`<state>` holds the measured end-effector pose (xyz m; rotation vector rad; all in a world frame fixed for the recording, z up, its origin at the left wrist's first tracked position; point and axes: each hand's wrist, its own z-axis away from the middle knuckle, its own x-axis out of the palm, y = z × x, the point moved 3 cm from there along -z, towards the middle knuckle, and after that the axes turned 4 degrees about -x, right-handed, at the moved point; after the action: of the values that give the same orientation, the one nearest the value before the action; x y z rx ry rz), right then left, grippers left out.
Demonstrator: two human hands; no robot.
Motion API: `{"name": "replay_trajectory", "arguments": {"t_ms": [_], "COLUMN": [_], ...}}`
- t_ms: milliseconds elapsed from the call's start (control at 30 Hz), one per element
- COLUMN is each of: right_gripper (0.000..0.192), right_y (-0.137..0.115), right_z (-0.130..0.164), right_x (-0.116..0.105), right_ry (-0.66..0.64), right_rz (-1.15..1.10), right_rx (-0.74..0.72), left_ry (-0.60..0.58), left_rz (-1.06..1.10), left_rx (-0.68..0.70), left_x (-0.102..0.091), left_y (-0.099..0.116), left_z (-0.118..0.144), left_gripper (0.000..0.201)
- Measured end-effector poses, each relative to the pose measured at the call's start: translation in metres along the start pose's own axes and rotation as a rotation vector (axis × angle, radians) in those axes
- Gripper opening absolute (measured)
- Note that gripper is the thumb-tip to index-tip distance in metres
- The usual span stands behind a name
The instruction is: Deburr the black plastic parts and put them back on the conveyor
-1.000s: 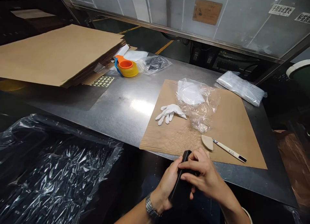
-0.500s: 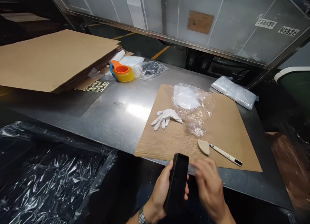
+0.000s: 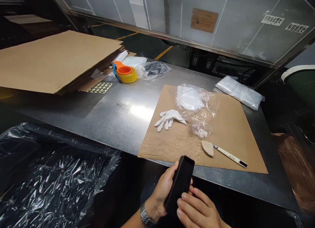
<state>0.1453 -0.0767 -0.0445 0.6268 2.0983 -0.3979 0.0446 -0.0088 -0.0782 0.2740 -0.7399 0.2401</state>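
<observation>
Down at the near edge of the table (image 3: 118,113), the left hand (image 3: 161,193) is wrapped around a black case (image 3: 179,183), fingers curled behind it and thumb on its left side, holding it tilted with its top end leaning away over the table's lip. The right hand (image 3: 198,210) is right there beside it, fingertips pressed against the case's lower right edge, fingers loosely bent and not closed around anything. A metal watch (image 3: 145,216) shows on the left wrist.

Just beyond the case lies a flat cardboard sheet (image 3: 233,126) on the steel top. On it, a white glove (image 3: 169,118) lies limp, touching a crumpled clear bag (image 3: 199,109) to its right. Nearer the front edge of the sheet sits a scraper (image 3: 222,151) with a tan blade and a pale handle marked with small lettering.

Off the sheet at the far right, a sealed plastic packet (image 3: 240,92) rests on the table. Far left, a big stack of cardboard (image 3: 56,57) overhangs the table, with a sticker sheet (image 3: 99,87) of dark round dots just in front of it. Beside that, an orange and yellow tape dispenser (image 3: 125,73), and next to it a clear bag of dark parts (image 3: 154,68).

Lower left, black plastic film (image 3: 54,178) lies rumpled and glossy below the table edge.
</observation>
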Motion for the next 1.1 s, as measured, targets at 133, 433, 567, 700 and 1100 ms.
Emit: {"name": "replay_trajectory", "arguments": {"t_ms": [133, 433, 567, 700, 1100], "right_gripper": [0.015, 0.028, 0.025, 0.025, 0.022], "right_y": [0.009, 0.04, 0.032, 0.036, 0.225], "right_z": [0.019, 0.018, 0.0, -0.002, -0.019], "right_x": [-0.012, -0.01, 0.001, 0.007, 0.011], "right_ry": [-0.03, 0.278, 0.165, 0.103, 0.059], "right_rz": [-0.055, -0.165, -0.325, -0.31, 0.02], "right_rx": [-0.04, 0.798, 0.83, 0.834, 0.899], "left_ry": [-0.058, -0.171, -0.172, -0.022, 0.26], "left_rz": [-0.019, 0.044, 0.107, 0.113, -0.676], "left_rx": [-0.114, -0.046, -0.019, 0.132, 0.979], "left_x": [-0.004, -0.013, -0.011, -0.002, 0.03], "left_y": [-0.003, 0.012, 0.011, 0.017, 0.062], "left_z": [-0.003, -0.003, -0.005, -0.009, -0.076], "left_gripper": [0.058, 0.049, 0.05, 0.049, 0.046]}}
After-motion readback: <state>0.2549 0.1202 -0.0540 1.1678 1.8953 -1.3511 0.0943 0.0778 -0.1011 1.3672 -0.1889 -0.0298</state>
